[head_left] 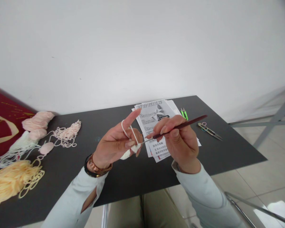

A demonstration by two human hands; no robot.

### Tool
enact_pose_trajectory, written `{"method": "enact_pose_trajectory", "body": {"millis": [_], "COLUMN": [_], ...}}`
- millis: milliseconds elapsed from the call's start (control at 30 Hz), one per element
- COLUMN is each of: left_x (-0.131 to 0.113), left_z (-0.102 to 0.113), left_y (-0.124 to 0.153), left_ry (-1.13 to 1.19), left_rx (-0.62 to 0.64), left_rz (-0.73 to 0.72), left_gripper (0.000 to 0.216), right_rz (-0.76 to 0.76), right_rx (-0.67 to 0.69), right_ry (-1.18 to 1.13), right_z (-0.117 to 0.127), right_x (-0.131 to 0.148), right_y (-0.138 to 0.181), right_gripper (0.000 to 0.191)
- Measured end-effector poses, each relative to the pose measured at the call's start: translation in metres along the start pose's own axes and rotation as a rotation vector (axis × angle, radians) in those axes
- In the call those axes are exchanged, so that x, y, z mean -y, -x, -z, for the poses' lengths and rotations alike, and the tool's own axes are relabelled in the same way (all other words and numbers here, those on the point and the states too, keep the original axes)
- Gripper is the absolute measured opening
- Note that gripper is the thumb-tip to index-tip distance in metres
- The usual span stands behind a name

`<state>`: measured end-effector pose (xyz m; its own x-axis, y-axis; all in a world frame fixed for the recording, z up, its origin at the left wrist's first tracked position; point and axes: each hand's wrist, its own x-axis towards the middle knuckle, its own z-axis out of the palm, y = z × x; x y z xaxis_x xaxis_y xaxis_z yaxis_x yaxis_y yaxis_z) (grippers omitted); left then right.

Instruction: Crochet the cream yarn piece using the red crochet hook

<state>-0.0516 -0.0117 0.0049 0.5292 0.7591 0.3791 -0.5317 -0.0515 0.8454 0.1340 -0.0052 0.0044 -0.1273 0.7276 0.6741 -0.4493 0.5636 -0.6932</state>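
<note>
The right hand [180,139] grips a crochet hook [180,126]; left hand [116,142] fingers pinch white yarn [133,148]; the leaflet [154,117] on the counter [123,177] carries unreadable Chinese print

The only print in sight is on the stack of paper sheets [154,117] lying on the black table [228,148] beyond the hands; the top sheet carries a bold heading along its far edge, too small and skewed to read; a small dark label sits beside a picture in its middle, also unreadable; lower down run a few lines of larger Chinese characters, visible as such, but not clear enough to make out.
</note>
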Motion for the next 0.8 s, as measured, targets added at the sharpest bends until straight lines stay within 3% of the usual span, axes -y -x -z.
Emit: {"method": "enact_pose_trajectory", "body": {"millis": [200,367,500,633,800], "left_x": [0.001,0.001,0.001,0.003,0.008], "left_z": [0.0,0.0,-0.002,-0.006,-0.008], "left_y": [0.0,-0.001,-0.002,-0.003,-0.003], "left_ry": [-0.002,-0.048,-0.108,-0.212,-0.288], "left_rx": [-0.021,-0.064,-0.132,-0.2,-0.323], "left_rz": [-0.001,-0.017,-0.037,-0.115,-0.229], "left_gripper": [0.062,0.064,0.062,0.063,0.068], "right_rz": [0.176,0.335,0.552,0.721,0.811], "right_rx": [0.101,0.271,0.369,0.383,0.341], "right_ry": [0.285,0.578,0.843,1.07,1.14], "right_z": [0.001,-0.002,-0.008,-0.011,-0.008], "right_x": [0.018,0.034,0.041,0.041,0.032], "right_y": [-0.001,0.0,0.0,0.002,0.004], "right_gripper": [0.011,0.009,0.008,0.004,0.006]}}
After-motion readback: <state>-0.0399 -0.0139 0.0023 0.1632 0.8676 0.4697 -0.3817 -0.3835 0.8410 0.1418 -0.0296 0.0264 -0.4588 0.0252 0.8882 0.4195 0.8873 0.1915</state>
